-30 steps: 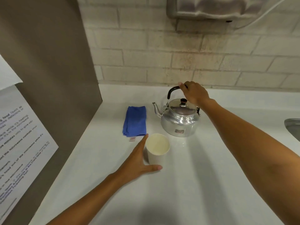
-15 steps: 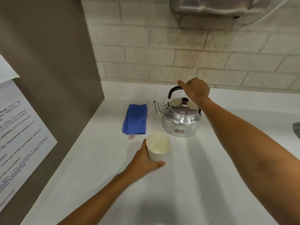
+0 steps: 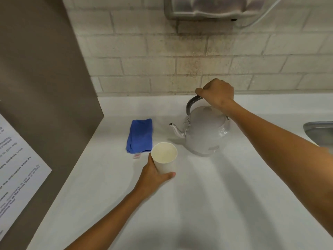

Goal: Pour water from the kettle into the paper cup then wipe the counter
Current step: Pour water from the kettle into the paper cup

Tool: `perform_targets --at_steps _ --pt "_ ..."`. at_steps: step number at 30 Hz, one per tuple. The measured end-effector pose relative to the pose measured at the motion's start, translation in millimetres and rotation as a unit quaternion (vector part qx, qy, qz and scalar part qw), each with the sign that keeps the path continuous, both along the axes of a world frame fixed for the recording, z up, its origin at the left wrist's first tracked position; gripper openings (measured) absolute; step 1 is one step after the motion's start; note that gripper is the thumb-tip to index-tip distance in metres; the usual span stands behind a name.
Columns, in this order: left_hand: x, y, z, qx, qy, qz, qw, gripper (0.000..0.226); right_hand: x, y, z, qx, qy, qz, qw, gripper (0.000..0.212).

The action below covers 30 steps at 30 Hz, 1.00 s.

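A silver kettle point(image 3: 205, 130) stands blurred on the white counter point(image 3: 207, 195), its spout pointing left. My right hand point(image 3: 217, 92) is closed around its black handle from above. A white paper cup point(image 3: 164, 159) stands upright in front of the spout, looking empty. My left hand point(image 3: 153, 175) wraps around the cup's lower left side, thumb at the front. A folded blue cloth point(image 3: 139, 135) lies flat just behind and left of the cup.
A brown panel point(image 3: 41, 87) with a printed notice point(image 3: 16, 163) walls off the left side. A brick wall point(image 3: 180, 60) runs along the back with a metal dispenser point(image 3: 207, 8) above. A steel sink edge point(image 3: 319, 130) shows at the right.
My left hand has closed around the cup, which it only touched before. My right hand has tightened on the handle, and the kettle now looks motion-blurred.
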<state>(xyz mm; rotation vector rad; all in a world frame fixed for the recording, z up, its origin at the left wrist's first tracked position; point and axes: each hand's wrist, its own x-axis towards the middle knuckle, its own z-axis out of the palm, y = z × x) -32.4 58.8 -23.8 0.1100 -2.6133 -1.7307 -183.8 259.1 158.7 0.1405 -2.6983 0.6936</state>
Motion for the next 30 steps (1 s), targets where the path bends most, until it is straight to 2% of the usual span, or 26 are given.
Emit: perform_targets --at_steps 9,16,30 --pt "-7.7 9.5 2.9 -0.002 0.003 0.009 1.000 0.089 27.7 0.1 28.1 0.090 0.065 0.053 0.992 0.044" --pt "-13.4 9.8 2.1 -0.007 0.002 0.012 1.000 0.086 41.3 -19.6 33.6 0.216 0.124 0.103 0.963 0.040" --pt "-13.2 10.3 -0.2 0.023 -0.007 0.014 1.000 0.079 61.5 -42.7 45.4 0.275 0.156 0.166 0.934 0.041"
